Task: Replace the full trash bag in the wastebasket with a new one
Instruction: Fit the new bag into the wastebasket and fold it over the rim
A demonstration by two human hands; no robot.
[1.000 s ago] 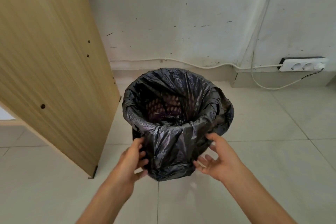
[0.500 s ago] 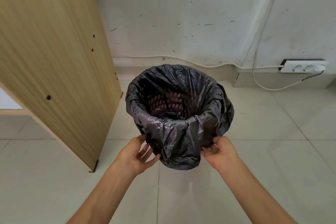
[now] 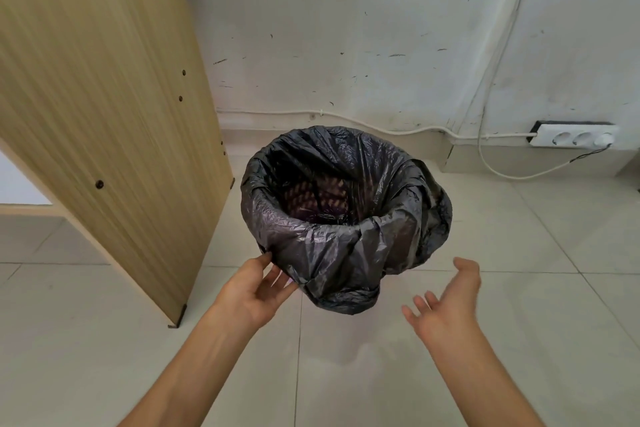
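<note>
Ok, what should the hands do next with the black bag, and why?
Probably bring the right hand to the folded edge of the black bag. The left hand touches that edge, but the right hangs open, apart from it; lifting likely needs both.

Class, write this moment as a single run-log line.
black trash bag in place, mouth open | left hand touching its overhang, grip unclear | right hand open, apart from bag
</note>
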